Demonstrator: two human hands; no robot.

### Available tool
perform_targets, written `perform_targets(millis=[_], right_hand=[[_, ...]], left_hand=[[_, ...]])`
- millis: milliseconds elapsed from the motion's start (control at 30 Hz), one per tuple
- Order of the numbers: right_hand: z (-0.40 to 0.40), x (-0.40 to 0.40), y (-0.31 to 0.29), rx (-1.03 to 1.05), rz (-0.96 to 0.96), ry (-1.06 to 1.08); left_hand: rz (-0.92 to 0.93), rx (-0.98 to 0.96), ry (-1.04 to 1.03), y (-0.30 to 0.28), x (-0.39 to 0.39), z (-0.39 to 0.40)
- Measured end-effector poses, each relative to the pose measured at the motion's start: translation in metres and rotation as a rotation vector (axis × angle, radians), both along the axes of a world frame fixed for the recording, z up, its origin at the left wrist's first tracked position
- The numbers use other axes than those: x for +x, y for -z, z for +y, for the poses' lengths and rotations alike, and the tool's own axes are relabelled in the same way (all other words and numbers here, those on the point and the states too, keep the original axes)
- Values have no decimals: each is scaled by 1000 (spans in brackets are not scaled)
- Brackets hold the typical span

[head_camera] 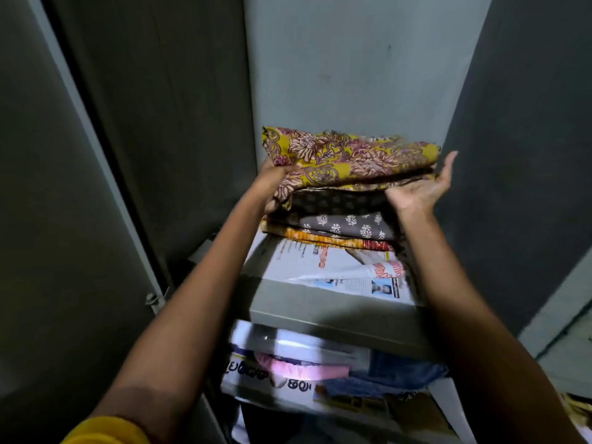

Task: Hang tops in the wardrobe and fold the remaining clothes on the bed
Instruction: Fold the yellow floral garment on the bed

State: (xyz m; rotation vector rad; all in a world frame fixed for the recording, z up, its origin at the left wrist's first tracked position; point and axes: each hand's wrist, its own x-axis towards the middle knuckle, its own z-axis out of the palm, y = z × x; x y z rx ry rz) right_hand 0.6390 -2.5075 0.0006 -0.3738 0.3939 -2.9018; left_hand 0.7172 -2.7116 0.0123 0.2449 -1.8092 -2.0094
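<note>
From my head camera I am looking down into the wardrobe, both arms stretched to a shelf lined with newspaper. A stack of folded clothes sits on that paper, toward the back wall. The top piece is a mustard floral cloth; under it lie a dark dotted one, a brown one with white sprigs, and an orange one at the bottom.

My left hand is at the stack's left end, with the floral cloth lying over it, so I cannot tell how the fingers are set. My right hand is spread, palm up, fingers straight, touching the stack's right end and holding nothing.

On the shelf below I see more folded things: a pink piece, something blue like denim, and another sheet of newspaper.

As for progress, the folding looks well along: several pieces are already folded and shelved, and I judge I am just settling this stack in place. No hangers or hung tops are in view, nor is the bed, so I cannot say whether the hanging is done or what clothes are left there.
</note>
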Motion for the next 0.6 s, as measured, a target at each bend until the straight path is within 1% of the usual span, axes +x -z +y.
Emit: perform_targets(millis=[67, 200, 267, 333, 400, 533, 600], right_hand=[[10, -9, 1, 108, -20, 7], [21, -21, 9, 644, -72, -5], [22, -23, 23, 857, -127, -21], [22, -24, 36, 1002, -193, -50], [23, -25, 38, 1047, -216, -50], [21, -35, 24, 1018, -160, 50], [19, -37, 26, 1063, -170, 35]], left_hand=[[-69, -28, 50, -5, -9, -16], [-323, -214, 37, 9, -28, -39], [-406, -207, 37, 25, -34, -44], [-455, -172, 37, 37, -42, -50], [-458, -206, 13, 36, -46, -53], [-334, -282, -43, 23, -58, -53], [-345, -349, -64, 27, -62, -55]])
